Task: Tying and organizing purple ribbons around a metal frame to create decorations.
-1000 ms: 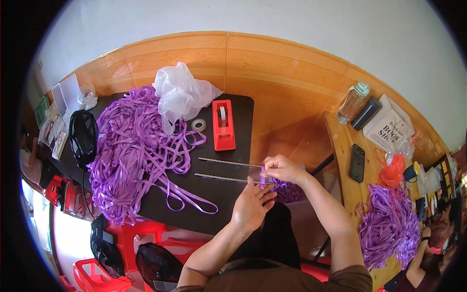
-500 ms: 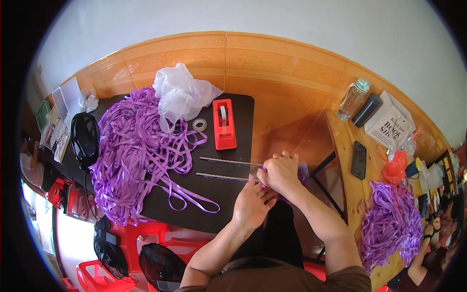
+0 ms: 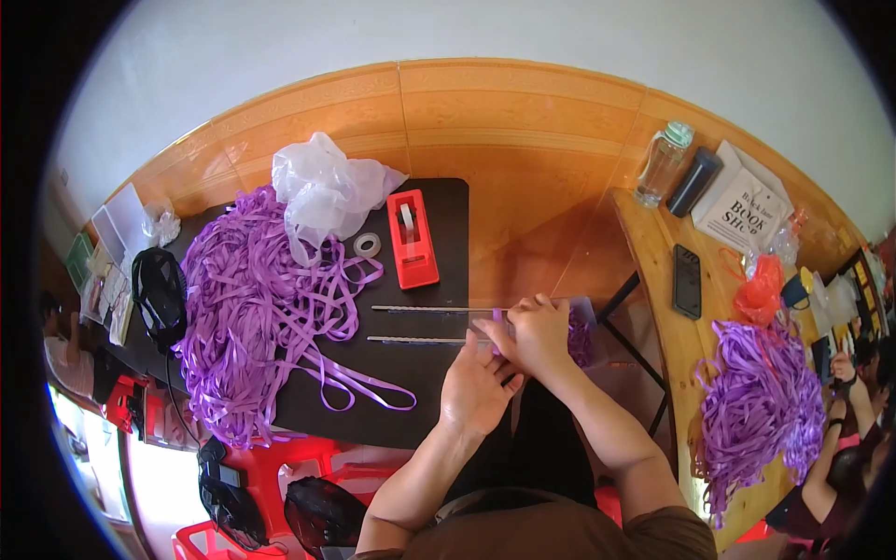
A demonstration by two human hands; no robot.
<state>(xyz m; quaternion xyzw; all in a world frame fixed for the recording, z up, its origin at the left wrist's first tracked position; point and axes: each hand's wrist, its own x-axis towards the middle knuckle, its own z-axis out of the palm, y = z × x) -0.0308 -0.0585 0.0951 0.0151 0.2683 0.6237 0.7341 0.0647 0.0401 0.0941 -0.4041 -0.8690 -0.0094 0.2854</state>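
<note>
At the far left a black helmet point(image 3: 161, 289) is sitting on the edge of the dark desk point(image 3: 411, 392), and a big heap of purple ribbon point(image 3: 252, 327) is spreading beside it, with a crumpled clear plastic bag point(image 3: 322, 191) lying on top. Right of the heap, a small roll of clear tape point(image 3: 367, 245) is lying next to a red tape dispenser point(image 3: 412, 238). Two thin rods point(image 3: 420, 324) are running across the desk toward the hands. The left hand point(image 3: 478, 387) is resting at the desk's right edge, its fingers stretched forward and only loosely curled, touching the end of the nearer rod and a short purple ribbon strip point(image 3: 495, 322). The right hand point(image 3: 541, 331) is curling its fingers closed around that same strip, pinching it just above the left hand; the two hands are touching. Far right, a second purple heap point(image 3: 761, 401) is lying on a wooden desk point(image 3: 653, 252).
</note>
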